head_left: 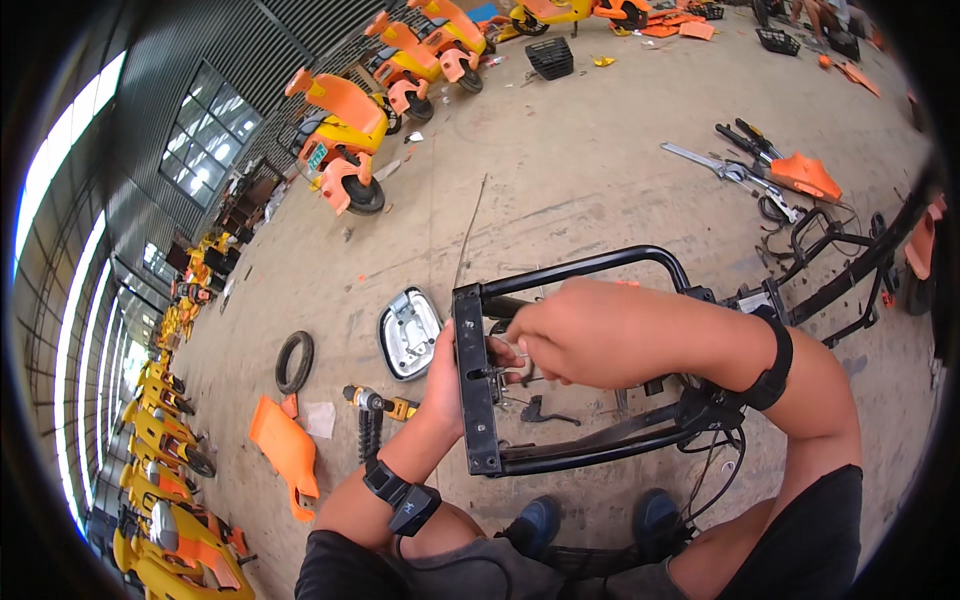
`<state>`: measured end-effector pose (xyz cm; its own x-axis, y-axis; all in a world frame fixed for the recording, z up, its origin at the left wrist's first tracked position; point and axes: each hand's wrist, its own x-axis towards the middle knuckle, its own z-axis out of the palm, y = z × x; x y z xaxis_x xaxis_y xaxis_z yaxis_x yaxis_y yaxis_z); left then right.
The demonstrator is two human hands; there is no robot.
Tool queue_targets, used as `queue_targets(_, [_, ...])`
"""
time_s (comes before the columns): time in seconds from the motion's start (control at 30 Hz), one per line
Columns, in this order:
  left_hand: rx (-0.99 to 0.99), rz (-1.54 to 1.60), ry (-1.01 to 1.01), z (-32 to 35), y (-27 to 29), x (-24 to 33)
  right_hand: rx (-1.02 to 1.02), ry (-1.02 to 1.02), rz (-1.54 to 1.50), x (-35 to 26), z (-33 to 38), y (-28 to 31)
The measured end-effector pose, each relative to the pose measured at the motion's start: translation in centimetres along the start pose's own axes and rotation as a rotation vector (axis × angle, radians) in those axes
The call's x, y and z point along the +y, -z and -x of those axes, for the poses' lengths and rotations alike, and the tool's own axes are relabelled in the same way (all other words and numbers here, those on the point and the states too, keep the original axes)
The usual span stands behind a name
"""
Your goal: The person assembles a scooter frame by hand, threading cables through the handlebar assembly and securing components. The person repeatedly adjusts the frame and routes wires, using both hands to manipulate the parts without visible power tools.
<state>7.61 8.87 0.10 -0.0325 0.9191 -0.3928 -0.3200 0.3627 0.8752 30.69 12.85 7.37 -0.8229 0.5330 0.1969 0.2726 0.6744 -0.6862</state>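
Observation:
A black tubular scooter frame (590, 262) stretches across in front of me, with a flat metal end plate (478, 400) at its left. My left hand (446, 388) is wrapped round this plate: the palm is on its left side and the fingertips show on its inner side. Over the far tube, my right hand (560, 335) reaches inside the frame, close behind the plate. Its fingers are bent together in a pinch near my left fingertips; whatever small thing they hold is hidden. Below, a black lever-shaped part (548, 411) lies on the floor.
A silver-and-black shell (409, 333), a tyre (294, 362), an orange panel (284, 450) and a yellow power tool (400, 408) lie left. Hand tools (740, 170) and an orange part (806, 177) lie far right. Yellow-orange scooters (350, 125) stand behind; a black crate (549, 58) sits beyond.

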Motion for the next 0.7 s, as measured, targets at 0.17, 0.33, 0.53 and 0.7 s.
queue_targets(0.17, [-0.064,-0.035,-0.024,-0.2,0.2,-0.2,0.161,-0.089,-0.213,0.3,-1.0,0.5])
queue_targets(0.33, [-0.108,-0.060,-0.036,-0.5,0.7,-0.4,0.113,-0.236,-0.529,0.3,-2.5,-0.2])
queue_targets(0.53, [-0.088,-0.055,-0.029,-0.2,0.3,-0.2,0.166,-0.196,-0.589,0.3,-2.8,-0.6])
queue_targets(0.7, [-0.116,-0.058,-0.025,-0.6,1.2,-0.4,0.159,-0.234,-0.632,0.2,-3.4,-0.2])
